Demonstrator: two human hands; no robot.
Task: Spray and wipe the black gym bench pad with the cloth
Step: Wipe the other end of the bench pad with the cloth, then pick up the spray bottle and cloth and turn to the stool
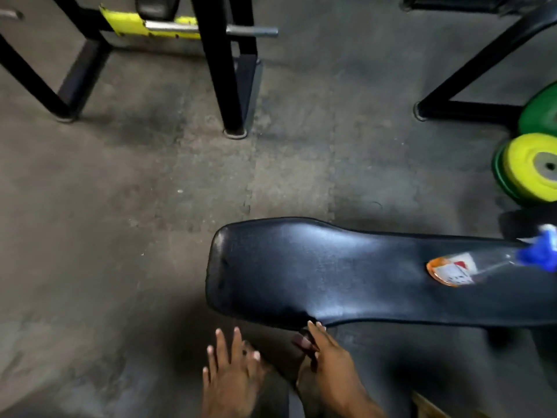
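I count one black bench pad (346,273) with one spray bottle (482,267) lying on it, and my two hands below it, my left hand (232,378) and my right hand (331,366). By the right edge I see three weight plates: one yellow plate (530,167) and two green plates (539,113).
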